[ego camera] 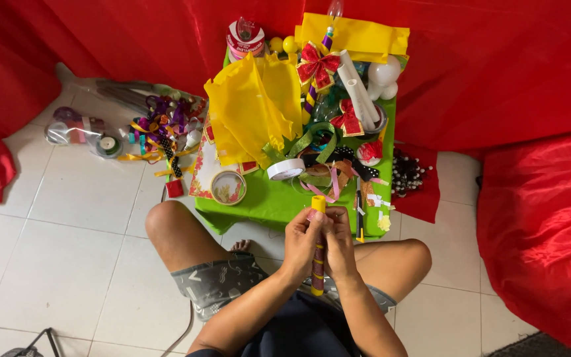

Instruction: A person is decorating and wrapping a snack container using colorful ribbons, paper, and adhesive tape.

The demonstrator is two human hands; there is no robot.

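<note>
Both my hands grip one upright stick point(318, 202) with a yellow top and purple-and-yellow spiral wrapping lower down. My left hand point(303, 241) holds it from the left, fingertips near the yellow tip. My right hand point(339, 241) presses against it from the right. The stick stands over my lap, just in front of a low green table point(266, 201). On that table lie a white tape roll point(285, 169), crumpled yellow paper point(252, 106), red-and-gold bows point(317, 65), white tubes point(358, 89) and loose ribbon pieces.
Red cloth point(497, 66) hangs behind and drapes at the right. On the tiled floor to the left lie a pile of purple and yellow ribbons point(166, 129), clear bags of spools point(80, 129) and a small roll point(228, 187) at the table's corner.
</note>
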